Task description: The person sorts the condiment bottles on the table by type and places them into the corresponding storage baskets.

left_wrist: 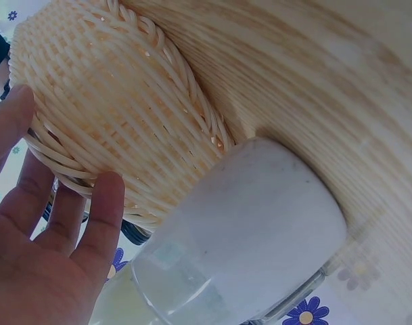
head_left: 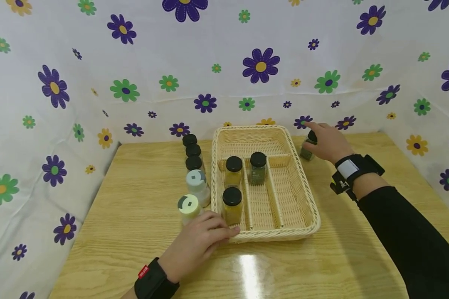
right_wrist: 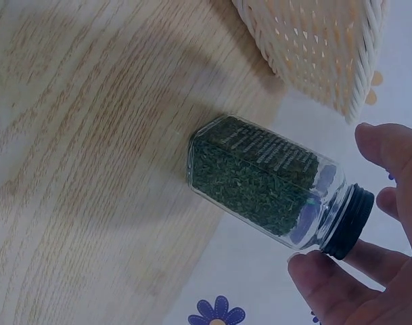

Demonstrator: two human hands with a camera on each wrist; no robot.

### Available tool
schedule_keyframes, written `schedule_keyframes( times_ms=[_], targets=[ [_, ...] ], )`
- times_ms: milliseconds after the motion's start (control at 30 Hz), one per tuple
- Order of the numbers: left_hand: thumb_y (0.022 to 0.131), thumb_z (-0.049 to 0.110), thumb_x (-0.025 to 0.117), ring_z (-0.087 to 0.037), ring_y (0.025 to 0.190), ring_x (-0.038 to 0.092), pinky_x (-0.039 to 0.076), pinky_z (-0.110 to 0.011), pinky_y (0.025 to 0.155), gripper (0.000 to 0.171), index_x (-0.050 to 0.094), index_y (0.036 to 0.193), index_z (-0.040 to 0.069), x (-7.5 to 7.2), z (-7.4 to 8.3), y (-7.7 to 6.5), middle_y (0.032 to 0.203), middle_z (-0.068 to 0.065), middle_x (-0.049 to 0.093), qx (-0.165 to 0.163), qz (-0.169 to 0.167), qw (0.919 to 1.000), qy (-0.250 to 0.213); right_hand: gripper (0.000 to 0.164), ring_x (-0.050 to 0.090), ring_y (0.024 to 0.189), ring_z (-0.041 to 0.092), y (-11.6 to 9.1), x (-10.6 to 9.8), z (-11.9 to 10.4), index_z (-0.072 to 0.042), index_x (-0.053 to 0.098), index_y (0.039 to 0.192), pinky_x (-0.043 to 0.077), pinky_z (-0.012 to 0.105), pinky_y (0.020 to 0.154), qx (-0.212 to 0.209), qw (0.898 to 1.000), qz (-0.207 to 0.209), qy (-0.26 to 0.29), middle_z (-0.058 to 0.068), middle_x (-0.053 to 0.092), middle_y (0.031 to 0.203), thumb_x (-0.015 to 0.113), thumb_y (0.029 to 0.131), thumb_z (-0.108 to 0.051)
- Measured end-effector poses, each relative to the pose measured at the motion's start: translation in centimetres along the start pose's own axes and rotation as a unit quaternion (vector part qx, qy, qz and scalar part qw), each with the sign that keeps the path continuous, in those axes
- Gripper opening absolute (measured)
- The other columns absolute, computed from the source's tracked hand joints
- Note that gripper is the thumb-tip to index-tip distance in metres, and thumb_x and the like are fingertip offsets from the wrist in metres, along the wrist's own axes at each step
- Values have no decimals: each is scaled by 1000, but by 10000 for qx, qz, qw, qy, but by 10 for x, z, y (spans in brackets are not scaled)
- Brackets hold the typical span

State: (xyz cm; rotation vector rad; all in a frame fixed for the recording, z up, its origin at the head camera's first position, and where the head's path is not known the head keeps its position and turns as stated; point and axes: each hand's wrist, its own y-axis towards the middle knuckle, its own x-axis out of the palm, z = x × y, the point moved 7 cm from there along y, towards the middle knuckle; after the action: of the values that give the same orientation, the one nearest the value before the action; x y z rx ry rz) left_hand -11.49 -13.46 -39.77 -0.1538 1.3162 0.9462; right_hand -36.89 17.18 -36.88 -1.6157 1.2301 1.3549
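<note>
A wicker basket (head_left: 312, 222) with dividers stands on the table. My left hand (head_left: 200, 236) holds its near left corner, the thumb on the front rim. In the left wrist view, fingers (left_wrist: 107, 193) lie against the weave, with some passing behind the rim. To the basket's right, my right hand (head_left: 327, 141) reaches round the black lid of a glass jar of dried green herbs (right_wrist: 253, 179). Its fingers are spread, with a gap on one side of the lid. Inside the basket are two jars of yellow spice (head_left: 233, 207) and a green herb jar (head_left: 258, 170).
Left of the basket runs a row of jars: several with black lids (head_left: 193, 162), then a white-capped jar (head_left: 197, 189) and a jar with a pale yellow cap (head_left: 189, 207) close to my left hand. A flowered cloth (head_left: 224, 50) hangs behind the table (head_left: 134, 216).
</note>
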Motion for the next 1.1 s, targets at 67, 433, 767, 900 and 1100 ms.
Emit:
schedule_keyframes(
  times_ms=[67,433,767,900,1100],
  targets=[
    [90,10,72,-9,100,54,49,-28,88,40,70,127,27,1,0,1,99,12,65,8,-9,10000,8,68,46,127,54,1,0,0,-7,37,153,39,65,104,-38,10000,15,-9,32,44,146,65,95,-30],
    [90,10,72,-9,99,54,49,-28,87,40,71,125,28,3,2,1,98,12,64,-18,-91,10000,17,62,51,121,55,2,3,-1,-4,44,148,43,63,102,-147,9995,63,-278,33,49,140,65,96,-30],
    [88,7,74,-9,102,54,50,-28,88,45,70,128,28,4,0,-1,99,12,64,-140,-201,9997,50,43,63,98,47,2,6,-1,-2,58,137,53,57,85,-296,9983,310,-403,33,57,129,59,98,-21],
    [86,4,75,-9,104,54,50,-28,90,49,69,129,28,4,0,-1,100,12,64,-166,-228,9996,72,37,64,95,45,1,5,-2,0,60,133,54,54,80,-355,9978,464,-319,32,60,122,59,99,-15],
    [86,2,74,-8,105,54,50,-29,91,52,68,131,28,4,-2,0,101,12,64,-218,-292,9993,101,32,64,94,43,0,2,-3,0,63,128,55,52,79,-390,9974,554,-237,29,62,115,60,99,-13]
  ],
)
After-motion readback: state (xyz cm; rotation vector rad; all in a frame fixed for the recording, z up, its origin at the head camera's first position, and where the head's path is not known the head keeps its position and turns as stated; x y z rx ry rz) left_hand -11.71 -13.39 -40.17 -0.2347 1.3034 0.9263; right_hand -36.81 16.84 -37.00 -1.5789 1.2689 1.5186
